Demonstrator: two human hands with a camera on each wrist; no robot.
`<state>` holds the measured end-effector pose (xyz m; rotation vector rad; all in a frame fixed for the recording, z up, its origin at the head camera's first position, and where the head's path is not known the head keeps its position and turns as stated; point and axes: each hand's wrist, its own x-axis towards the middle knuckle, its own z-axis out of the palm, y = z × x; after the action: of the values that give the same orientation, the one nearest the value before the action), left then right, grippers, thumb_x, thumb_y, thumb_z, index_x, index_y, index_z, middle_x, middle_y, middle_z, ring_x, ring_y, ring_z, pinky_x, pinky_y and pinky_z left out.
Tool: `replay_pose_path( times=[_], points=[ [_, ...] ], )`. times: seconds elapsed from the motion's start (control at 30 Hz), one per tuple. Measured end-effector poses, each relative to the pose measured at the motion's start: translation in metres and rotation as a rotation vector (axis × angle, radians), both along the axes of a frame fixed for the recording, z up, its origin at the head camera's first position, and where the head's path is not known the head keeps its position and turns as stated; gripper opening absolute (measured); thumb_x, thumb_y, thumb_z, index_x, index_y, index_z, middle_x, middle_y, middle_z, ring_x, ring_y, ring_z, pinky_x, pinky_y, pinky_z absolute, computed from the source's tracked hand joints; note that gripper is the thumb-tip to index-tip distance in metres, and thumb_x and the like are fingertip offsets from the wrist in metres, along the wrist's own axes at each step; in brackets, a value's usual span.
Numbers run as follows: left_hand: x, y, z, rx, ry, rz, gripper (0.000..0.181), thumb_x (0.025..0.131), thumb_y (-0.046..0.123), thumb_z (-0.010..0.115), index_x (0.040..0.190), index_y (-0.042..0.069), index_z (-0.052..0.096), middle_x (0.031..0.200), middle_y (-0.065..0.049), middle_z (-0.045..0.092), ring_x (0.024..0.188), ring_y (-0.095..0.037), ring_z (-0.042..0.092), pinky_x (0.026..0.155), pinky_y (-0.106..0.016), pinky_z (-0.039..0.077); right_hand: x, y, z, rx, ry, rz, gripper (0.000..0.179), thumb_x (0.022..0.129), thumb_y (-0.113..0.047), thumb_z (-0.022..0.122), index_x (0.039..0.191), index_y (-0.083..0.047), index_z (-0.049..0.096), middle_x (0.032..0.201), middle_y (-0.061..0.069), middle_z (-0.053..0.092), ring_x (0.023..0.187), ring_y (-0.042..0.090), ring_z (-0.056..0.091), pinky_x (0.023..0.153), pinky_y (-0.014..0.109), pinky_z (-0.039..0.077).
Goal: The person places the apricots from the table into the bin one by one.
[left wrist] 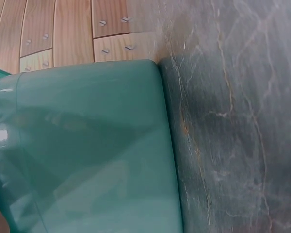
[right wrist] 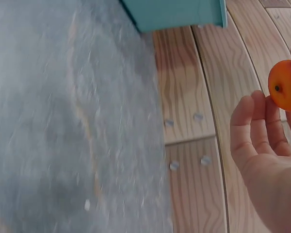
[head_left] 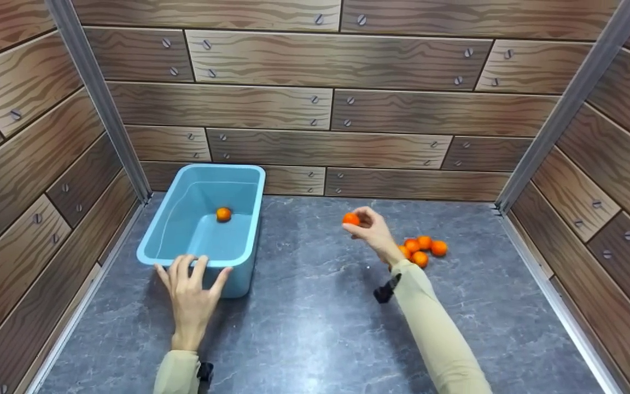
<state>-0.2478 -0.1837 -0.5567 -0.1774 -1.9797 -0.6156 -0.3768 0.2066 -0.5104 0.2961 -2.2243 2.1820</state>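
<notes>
Between thumb and fingers, my right hand [head_left: 374,232] pinches a small orange fruit [head_left: 350,219], raised over the grey surface right of the tub. In the right wrist view this fruit [right wrist: 284,86] shows a dark stem spot. My left hand [head_left: 190,295] grips the near rim of a light blue plastic tub [head_left: 145,254], its fingers over the edge and its thumb spread along the outer wall. Inside the tub lies one orange fruit [head_left: 223,214]. Several more orange fruits [head_left: 420,259] are grouped on the surface beyond my right wrist, partly hidden by it.
Wood-patterned panels [head_left: 271,109] enclose the work surface at the back and both sides. Metal strips [head_left: 561,323] run along its side edges. The tub stands near the back left corner, its outer wall [left wrist: 97,145] filling much of the left wrist view.
</notes>
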Motion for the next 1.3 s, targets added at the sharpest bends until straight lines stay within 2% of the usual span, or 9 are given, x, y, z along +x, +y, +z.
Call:
replay_pose_path(
  times=[0.23, 0.43, 0.57, 0.7, 0.77, 1.03, 1.2, 1.3],
  points=[
    [0.0, -0.001, 0.0, -0.015, -0.025, 0.005, 0.048, 0.07, 0.039, 0.086, 0.099, 0.005, 0.068, 0.104, -0.018, 0.06, 0.111, -0.038, 0.051, 0.114, -0.071, 0.003, -0.009, -0.034, 0.012, 0.011, 0.078, 0.056, 0.04, 0.083, -0.006, 0.077, 0.118, 0.008, 0.061, 0.095, 0.0, 0.068, 0.079, 0.011, 0.065, 0.068, 0.026, 0.056],
    [0.002, 0.0, -0.001, -0.016, 0.01, 0.005, 0.048, 0.067, 0.038, 0.086, 0.097, 0.005, 0.069, 0.102, -0.018, 0.06, 0.109, -0.039, 0.052, 0.112, -0.073, 0.004, -0.012, -0.065, 0.017, 0.06, 0.068, 0.142, 0.042, 0.085, -0.008, 0.076, 0.122, 0.007, 0.063, 0.096, -0.003, 0.07, 0.081, 0.009, 0.065, 0.072, 0.028, 0.056],
    [0.001, 0.0, 0.0, -0.016, 0.019, 0.003, 0.048, 0.068, 0.039, 0.086, 0.097, 0.006, 0.069, 0.102, -0.019, 0.061, 0.11, -0.039, 0.052, 0.112, -0.073, 0.005, -0.002, -0.086, 0.035, 0.099, 0.084, 0.183, 0.04, 0.086, -0.008, 0.075, 0.121, 0.007, 0.064, 0.094, -0.002, 0.07, 0.079, 0.009, 0.063, 0.072, 0.032, 0.056],
    [0.0, 0.0, 0.001, -0.01, 0.022, 0.001, 0.048, 0.069, 0.04, 0.086, 0.097, 0.005, 0.069, 0.102, -0.018, 0.061, 0.109, -0.039, 0.052, 0.113, -0.072, 0.004, -0.003, -0.11, 0.042, 0.115, 0.108, 0.177, 0.037, 0.083, -0.009, 0.077, 0.117, 0.003, 0.066, 0.095, 0.003, 0.07, 0.079, 0.011, 0.063, 0.07, 0.027, 0.055],
    [-0.001, 0.0, 0.001, -0.006, 0.025, -0.001, 0.048, 0.07, 0.04, 0.085, 0.097, 0.004, 0.069, 0.101, -0.018, 0.06, 0.109, -0.039, 0.052, 0.113, -0.072, 0.004, -0.009, -0.121, 0.04, 0.123, 0.108, 0.164, 0.036, 0.082, -0.011, 0.079, 0.114, -0.001, 0.067, 0.098, 0.006, 0.07, 0.081, 0.013, 0.063, 0.069, 0.024, 0.053],
    [-0.001, 0.0, 0.001, -0.012, 0.034, 0.004, 0.049, 0.069, 0.04, 0.085, 0.096, 0.004, 0.069, 0.1, -0.019, 0.06, 0.108, -0.039, 0.052, 0.112, -0.073, 0.004, -0.012, -0.159, 0.052, 0.14, 0.115, 0.179, 0.039, 0.081, -0.016, 0.081, 0.116, -0.005, 0.066, 0.106, 0.009, 0.068, 0.082, 0.013, 0.065, 0.064, 0.025, 0.054],
    [-0.002, -0.001, 0.001, -0.018, 0.022, 0.003, 0.049, 0.07, 0.041, 0.085, 0.097, 0.004, 0.069, 0.101, -0.019, 0.06, 0.108, -0.039, 0.052, 0.113, -0.072, 0.003, -0.012, -0.18, 0.056, 0.123, 0.13, 0.179, 0.039, 0.082, -0.016, 0.08, 0.118, -0.007, 0.068, 0.109, 0.009, 0.068, 0.085, 0.014, 0.067, 0.069, 0.034, 0.057],
    [-0.001, -0.001, 0.001, -0.022, 0.015, 0.006, 0.049, 0.071, 0.041, 0.084, 0.098, 0.004, 0.069, 0.102, -0.019, 0.06, 0.109, -0.039, 0.052, 0.113, -0.072, 0.004, -0.011, -0.193, 0.057, 0.127, 0.142, 0.157, 0.038, 0.082, -0.018, 0.081, 0.117, -0.008, 0.069, 0.11, 0.008, 0.07, 0.09, 0.017, 0.067, 0.075, 0.033, 0.058]
  ],
)
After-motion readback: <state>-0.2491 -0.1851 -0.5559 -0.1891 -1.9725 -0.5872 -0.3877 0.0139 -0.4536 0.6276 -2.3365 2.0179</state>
